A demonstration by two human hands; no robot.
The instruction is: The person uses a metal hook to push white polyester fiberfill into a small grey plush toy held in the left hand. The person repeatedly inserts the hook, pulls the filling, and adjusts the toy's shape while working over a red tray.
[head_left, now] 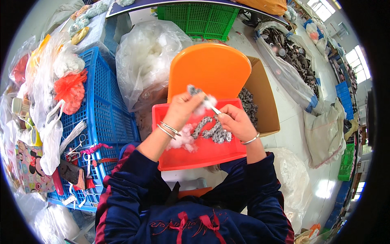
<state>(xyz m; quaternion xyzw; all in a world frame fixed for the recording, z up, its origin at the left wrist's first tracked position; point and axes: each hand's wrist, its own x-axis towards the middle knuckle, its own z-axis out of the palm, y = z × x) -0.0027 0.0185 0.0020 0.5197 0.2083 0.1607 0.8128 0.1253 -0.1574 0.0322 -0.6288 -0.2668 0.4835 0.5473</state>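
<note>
My left hand (185,109), fingers closed, pinches a small grey crocheted piece (192,90) above the red tray (195,162). A tuft of white fibre stuffing (208,101) sticks out beside that piece. In my right hand (237,123) is a slim metal tool (215,110), its tip at the tuft; the fingers hide its exact kind. Below the hands, several grey crocheted pieces (218,132) lie in the tray beside a loose heap of white stuffing (182,140).
An orange chair (209,69) stands behind the tray. To its right, a cardboard box (266,97) holds more grey pieces. A clear bag of stuffing (146,57) stands at far left. Blue crates (105,105) on the left bear scissors (81,140) and a phone (71,173).
</note>
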